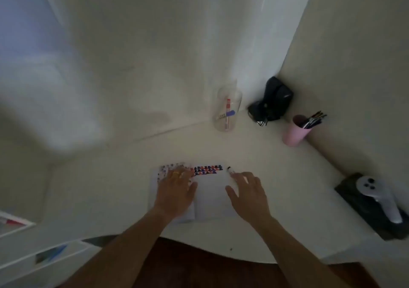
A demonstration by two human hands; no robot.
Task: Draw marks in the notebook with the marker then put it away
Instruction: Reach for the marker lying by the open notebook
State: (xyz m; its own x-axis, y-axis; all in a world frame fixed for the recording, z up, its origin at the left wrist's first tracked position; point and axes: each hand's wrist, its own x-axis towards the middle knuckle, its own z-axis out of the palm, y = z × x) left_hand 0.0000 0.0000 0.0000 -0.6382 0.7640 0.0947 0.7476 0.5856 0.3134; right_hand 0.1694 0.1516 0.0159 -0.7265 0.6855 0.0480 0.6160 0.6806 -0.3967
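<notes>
An open white notebook [210,194] lies on the pale desk, with rows of red, blue and black marks along its top edge. My left hand [174,190] presses flat on the left page, fingers spread over the marks. My right hand [247,192] rests over the right page's edge. A marker [230,170] with a black tip lies at the notebook's top right corner, right at my fingertips; whether the fingers grip it is unclear. A clear jar [226,108] with markers inside stands at the back near the wall.
A pink cup [293,132] with brushes stands in the right corner beside a black device [271,100]. A white controller [380,199] lies on a dark pad at the right edge. White drawers [33,254] sit lower left. Walls close the back and right.
</notes>
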